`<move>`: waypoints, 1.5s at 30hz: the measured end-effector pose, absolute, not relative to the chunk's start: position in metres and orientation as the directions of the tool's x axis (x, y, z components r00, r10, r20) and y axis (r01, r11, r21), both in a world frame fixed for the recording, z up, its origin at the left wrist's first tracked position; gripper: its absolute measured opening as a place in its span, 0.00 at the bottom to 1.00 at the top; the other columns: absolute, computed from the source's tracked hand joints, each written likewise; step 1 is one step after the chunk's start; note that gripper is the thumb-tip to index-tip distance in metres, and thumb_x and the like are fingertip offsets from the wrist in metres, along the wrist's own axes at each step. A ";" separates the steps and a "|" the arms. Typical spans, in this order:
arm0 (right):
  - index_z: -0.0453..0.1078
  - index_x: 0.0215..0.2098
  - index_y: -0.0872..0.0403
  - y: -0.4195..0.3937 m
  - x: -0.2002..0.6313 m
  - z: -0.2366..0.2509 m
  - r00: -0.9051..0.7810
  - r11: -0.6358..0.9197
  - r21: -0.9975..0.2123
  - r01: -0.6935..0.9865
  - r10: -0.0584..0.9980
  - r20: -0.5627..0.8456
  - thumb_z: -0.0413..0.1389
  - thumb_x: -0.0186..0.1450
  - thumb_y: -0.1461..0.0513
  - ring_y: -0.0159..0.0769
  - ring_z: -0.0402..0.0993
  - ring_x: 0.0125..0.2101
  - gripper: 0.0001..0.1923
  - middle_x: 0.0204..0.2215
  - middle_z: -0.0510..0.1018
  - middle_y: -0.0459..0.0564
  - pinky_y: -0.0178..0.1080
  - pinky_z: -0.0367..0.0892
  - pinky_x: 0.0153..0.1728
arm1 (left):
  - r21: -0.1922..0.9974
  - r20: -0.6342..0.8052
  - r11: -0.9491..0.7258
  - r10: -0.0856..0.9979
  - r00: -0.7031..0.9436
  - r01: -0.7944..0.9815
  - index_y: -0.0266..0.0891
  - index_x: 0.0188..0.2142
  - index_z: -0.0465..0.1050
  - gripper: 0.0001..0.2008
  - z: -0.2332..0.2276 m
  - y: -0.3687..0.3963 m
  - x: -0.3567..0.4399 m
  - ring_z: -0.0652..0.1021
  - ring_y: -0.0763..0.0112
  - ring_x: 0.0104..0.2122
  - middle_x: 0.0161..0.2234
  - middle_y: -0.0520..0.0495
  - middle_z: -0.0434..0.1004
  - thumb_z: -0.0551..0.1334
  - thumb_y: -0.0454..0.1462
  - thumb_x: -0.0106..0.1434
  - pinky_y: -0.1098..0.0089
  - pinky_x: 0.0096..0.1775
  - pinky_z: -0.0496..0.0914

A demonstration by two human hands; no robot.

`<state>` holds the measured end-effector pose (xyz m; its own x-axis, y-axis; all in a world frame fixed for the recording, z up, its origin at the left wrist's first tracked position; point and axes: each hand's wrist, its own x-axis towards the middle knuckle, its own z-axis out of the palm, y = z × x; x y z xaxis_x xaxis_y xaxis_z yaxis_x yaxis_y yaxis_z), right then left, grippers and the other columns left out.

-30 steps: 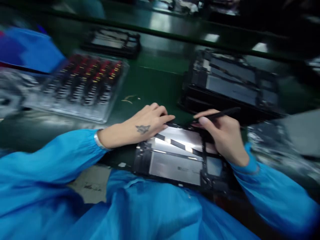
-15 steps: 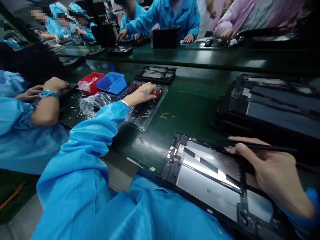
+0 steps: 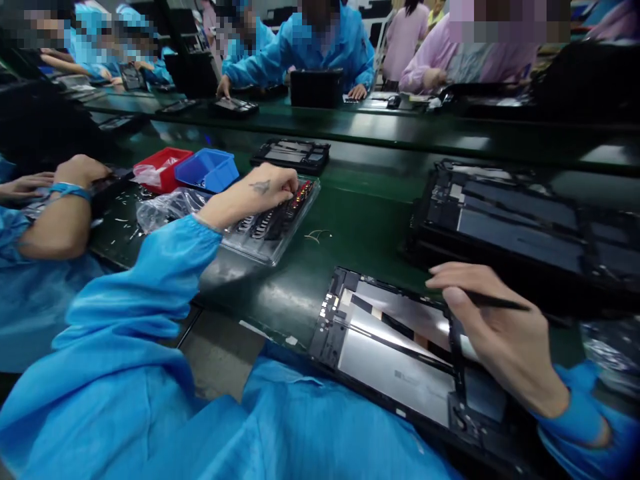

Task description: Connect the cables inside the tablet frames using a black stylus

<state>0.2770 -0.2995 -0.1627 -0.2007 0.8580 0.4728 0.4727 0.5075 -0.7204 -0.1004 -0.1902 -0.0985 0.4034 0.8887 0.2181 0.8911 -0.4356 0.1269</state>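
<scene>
My left hand (image 3: 260, 193) reaches out to a clear plastic tray (image 3: 273, 230) of small black and red parts, with its fingers curled down onto the parts at the tray's far end. Whether it grips one I cannot tell. My right hand (image 3: 495, 330) holds a thin black stylus-like tool (image 3: 495, 303) and rests on the right side of an open tablet chassis (image 3: 395, 353) that lies at the near edge of the green bench. The chassis shows a silver plate and a black ribbon strip across it.
A stack of black tablet frames (image 3: 525, 227) stands at the right. A red bin (image 3: 160, 168), a blue bin (image 3: 207, 170) and a crumpled plastic bag (image 3: 165, 207) sit left of the tray. A co-worker's arm (image 3: 55, 220) rests at the left. Several people work across the bench.
My left hand left the chassis and went out to the parts tray, then curled its fingers there. My right hand with the tool stayed at the chassis. The view swung up and left.
</scene>
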 end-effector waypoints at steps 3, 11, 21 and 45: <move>0.75 0.39 0.51 -0.302 0.247 -0.152 -0.275 0.088 -0.992 0.093 0.960 0.059 0.58 0.70 0.52 0.31 0.71 0.27 0.11 0.25 0.74 0.44 0.37 0.68 0.31 | -0.080 0.426 -0.560 0.729 0.536 0.825 0.37 0.46 0.74 0.10 -0.085 -0.234 -0.052 0.78 0.63 0.42 0.41 0.44 0.78 0.55 0.35 0.72 0.65 0.43 0.69; 0.76 0.32 0.55 -0.302 0.224 -0.148 -0.353 -0.280 -0.909 -0.308 0.921 -0.165 0.68 0.60 0.52 0.24 0.60 0.24 0.14 0.24 0.68 0.41 0.30 0.57 0.25 | -0.679 0.421 -0.704 -0.141 0.896 0.208 0.39 0.44 0.81 0.10 -0.118 -0.299 0.030 0.82 0.67 0.42 0.41 0.48 0.83 0.59 0.35 0.72 0.70 0.42 0.79; 0.78 0.34 0.56 -0.299 0.229 -0.149 -0.204 0.101 -0.995 -0.016 0.974 0.102 0.65 0.61 0.57 0.27 0.64 0.23 0.10 0.24 0.74 0.43 0.33 0.59 0.25 | -0.418 0.599 -0.826 0.062 0.798 0.378 0.32 0.42 0.76 0.07 -0.123 -0.288 0.033 0.81 0.65 0.35 0.36 0.42 0.82 0.60 0.33 0.71 0.66 0.36 0.78; 0.79 0.32 0.55 -0.299 0.229 -0.153 -0.161 0.153 -0.966 0.208 0.979 0.121 0.64 0.63 0.55 0.29 0.68 0.24 0.11 0.24 0.76 0.46 0.33 0.64 0.24 | -0.149 0.194 -0.559 0.792 0.578 0.816 0.32 0.50 0.73 0.16 -0.141 -0.230 -0.060 0.75 0.60 0.42 0.43 0.37 0.76 0.50 0.28 0.71 0.63 0.44 0.71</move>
